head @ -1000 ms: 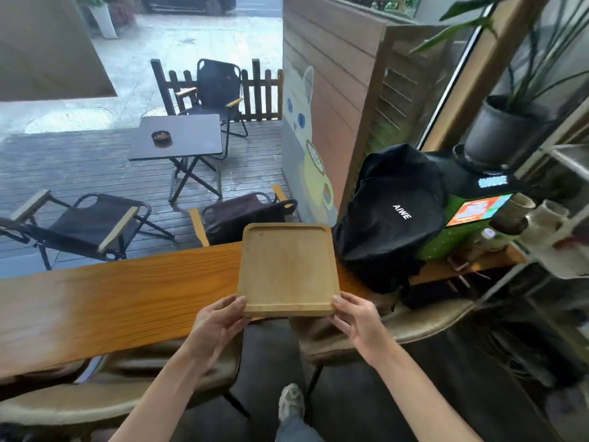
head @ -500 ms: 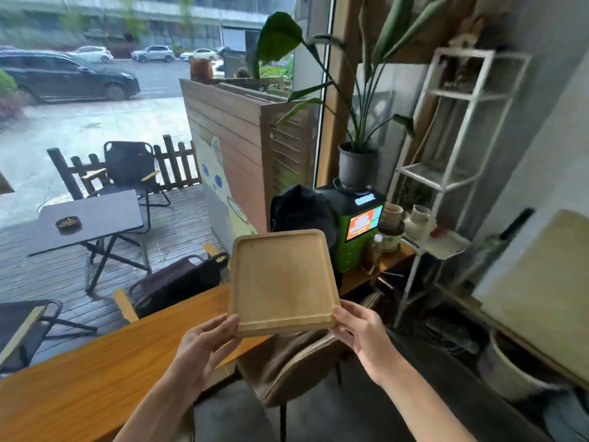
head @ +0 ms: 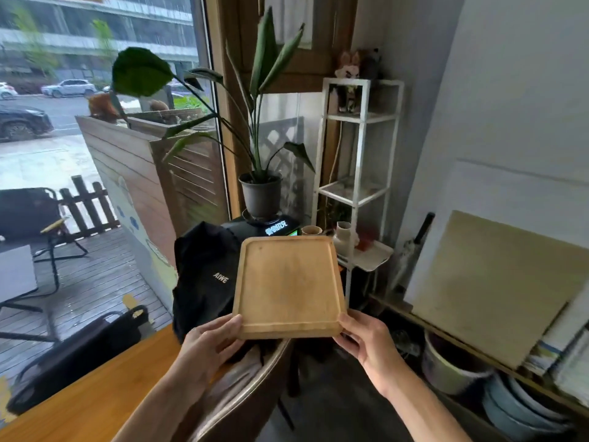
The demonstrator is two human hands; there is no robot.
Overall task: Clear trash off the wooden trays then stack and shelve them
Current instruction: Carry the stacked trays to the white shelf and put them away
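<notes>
A long wooden desk (head: 105, 387) runs along the window at lower left, its orange-brown top bare in the part that shows. Beyond the glass lies a wet deck with a folding chair (head: 28, 215) and a slatted fence. In the corner to the right stands a tall white shelf (head: 357, 186) with open tiers; a small figure sits on its top tier and a pale vase (head: 342, 237) on a lower one. Beside the shelf a big leafy plant (head: 255, 122) rises from a dark pot (head: 261, 196), which rests on a black machine with a lit screen. A black bag (head: 204, 275) marked with white letters sits at the desk's far end, just left of that machine. Against the right wall a large pale board (head: 497, 288) leans, with bowls (head: 522, 406) stacked low beneath it. A brown chair back (head: 242, 400) curves up at the bottom centre.

The wooden tray (head: 288, 287) is held up in the air in front of the bag and the shelf, above the chair and off the desk, its raised rim facing the camera and its inside bare. The left hand (head: 212, 344) grips the tray's near left corner, thumb on the top face and fingers curled beneath. The right hand (head: 363, 341) grips the near right corner in the same way, thumb lying along the rim.
</notes>
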